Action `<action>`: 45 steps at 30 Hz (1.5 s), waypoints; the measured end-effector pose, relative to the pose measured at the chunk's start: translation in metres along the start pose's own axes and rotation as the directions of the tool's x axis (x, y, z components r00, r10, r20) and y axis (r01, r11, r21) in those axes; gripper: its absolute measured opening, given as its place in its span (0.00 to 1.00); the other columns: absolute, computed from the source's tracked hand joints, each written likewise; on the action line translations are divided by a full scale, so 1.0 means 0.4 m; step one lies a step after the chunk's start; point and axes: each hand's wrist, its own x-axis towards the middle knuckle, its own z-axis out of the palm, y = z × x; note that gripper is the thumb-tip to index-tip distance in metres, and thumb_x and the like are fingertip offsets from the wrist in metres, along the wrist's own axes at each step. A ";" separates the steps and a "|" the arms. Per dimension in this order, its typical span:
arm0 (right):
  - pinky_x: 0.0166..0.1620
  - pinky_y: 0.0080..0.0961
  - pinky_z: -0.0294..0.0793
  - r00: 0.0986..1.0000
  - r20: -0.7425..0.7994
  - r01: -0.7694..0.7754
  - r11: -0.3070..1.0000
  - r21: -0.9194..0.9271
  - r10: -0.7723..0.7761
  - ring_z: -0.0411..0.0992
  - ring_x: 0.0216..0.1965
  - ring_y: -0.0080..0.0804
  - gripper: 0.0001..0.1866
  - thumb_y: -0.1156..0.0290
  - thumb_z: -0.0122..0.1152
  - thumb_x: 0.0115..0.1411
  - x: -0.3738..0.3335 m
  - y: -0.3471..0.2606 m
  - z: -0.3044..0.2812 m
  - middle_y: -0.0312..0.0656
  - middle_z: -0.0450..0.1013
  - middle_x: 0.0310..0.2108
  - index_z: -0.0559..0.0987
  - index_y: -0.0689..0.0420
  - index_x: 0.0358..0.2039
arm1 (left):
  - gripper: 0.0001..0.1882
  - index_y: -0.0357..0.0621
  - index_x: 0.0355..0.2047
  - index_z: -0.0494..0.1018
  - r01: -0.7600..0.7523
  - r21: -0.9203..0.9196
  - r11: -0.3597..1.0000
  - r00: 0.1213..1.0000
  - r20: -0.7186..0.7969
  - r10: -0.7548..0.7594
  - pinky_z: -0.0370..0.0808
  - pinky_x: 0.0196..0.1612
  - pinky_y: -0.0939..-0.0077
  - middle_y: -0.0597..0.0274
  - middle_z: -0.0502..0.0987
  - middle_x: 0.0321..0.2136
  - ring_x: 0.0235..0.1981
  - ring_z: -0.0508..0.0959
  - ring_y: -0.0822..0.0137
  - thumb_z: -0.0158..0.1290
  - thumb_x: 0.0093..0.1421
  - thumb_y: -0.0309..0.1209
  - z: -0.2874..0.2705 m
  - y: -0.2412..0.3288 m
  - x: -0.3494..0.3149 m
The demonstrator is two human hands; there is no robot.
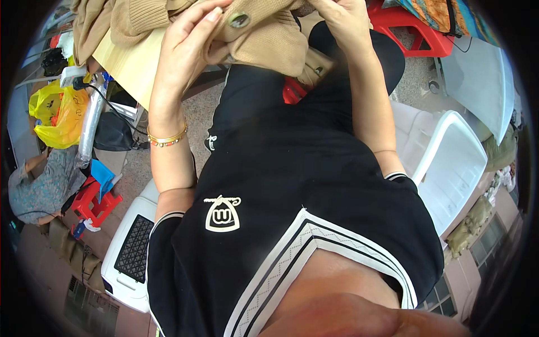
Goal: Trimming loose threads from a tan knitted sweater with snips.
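Observation:
A tan knitted cardigan (269,48) is bunched over my lap at the top of the view, with a dark shiny button (238,21) on its ribbed band. My left hand (191,36) is closed on the fabric beside that button, thumb and fingers pinching the band. At the top edge, my right hand (345,19) has its fingers bent in at the cardigan's far end; the picture's edge cuts off part of them. Another button (319,71) shows on a lower fold between my knees.
More tan knitwear (132,22) lies on a pale wooden board (132,67) at left. Beyond are a yellow plastic bag (62,112), a red stool (96,205) and another person (42,185). To my right stand a red stool (412,28) and a clear plastic bin (455,168). A white case (126,269) is at lower left.

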 end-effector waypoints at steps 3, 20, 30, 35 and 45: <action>0.41 0.16 0.73 0.993 -0.007 -0.115 0.977 0.181 0.118 0.72 0.37 0.16 0.10 0.74 0.60 0.69 0.004 -0.036 -0.004 0.31 0.77 0.39 0.79 0.65 0.47 | 0.20 0.37 0.60 0.72 -0.010 -0.039 0.999 1.000 -0.004 0.010 0.66 0.57 0.80 0.66 0.78 0.48 0.49 0.74 0.76 0.51 0.70 0.30 0.015 -0.013 -0.008; 0.46 0.19 0.72 0.991 0.104 0.113 0.924 -0.365 -0.080 0.71 0.41 0.21 0.23 0.77 0.64 0.62 -0.119 -0.018 0.028 0.38 0.73 0.44 0.72 0.62 0.58 | 0.22 0.32 0.61 0.70 -0.032 -0.140 0.990 0.998 0.054 0.040 0.69 0.61 0.78 0.51 0.73 0.60 0.60 0.73 0.68 0.53 0.66 0.21 0.020 0.020 -0.026; 0.47 0.22 0.75 0.920 0.135 0.391 0.893 -0.224 -0.369 0.76 0.44 0.26 0.21 0.76 0.65 0.62 -0.124 0.071 0.054 0.42 0.75 0.46 0.74 0.63 0.55 | 0.18 0.35 0.57 0.75 -0.036 -0.019 0.999 0.999 0.024 0.037 0.72 0.56 0.81 0.56 0.79 0.53 0.53 0.77 0.74 0.53 0.69 0.25 0.042 0.028 -0.015; 0.42 0.21 0.74 0.856 0.101 0.516 0.850 -0.106 -0.507 0.74 0.38 0.25 0.19 0.75 0.65 0.63 -0.132 0.087 0.053 0.40 0.73 0.41 0.75 0.62 0.53 | 0.17 0.36 0.57 0.76 -0.105 -0.003 0.994 0.993 0.058 0.105 0.72 0.52 0.84 0.59 0.81 0.50 0.49 0.77 0.76 0.53 0.69 0.27 0.015 0.001 -0.014; 0.36 0.21 0.70 0.975 0.102 0.221 0.885 -0.409 -0.196 0.70 0.32 0.24 0.17 0.74 0.64 0.63 -0.150 0.028 0.053 0.39 0.70 0.36 0.77 0.61 0.53 | 0.17 0.35 0.56 0.76 -0.307 0.102 0.946 0.932 0.233 0.277 0.69 0.55 0.83 0.60 0.78 0.50 0.52 0.75 0.73 0.52 0.68 0.22 -0.012 0.002 -0.024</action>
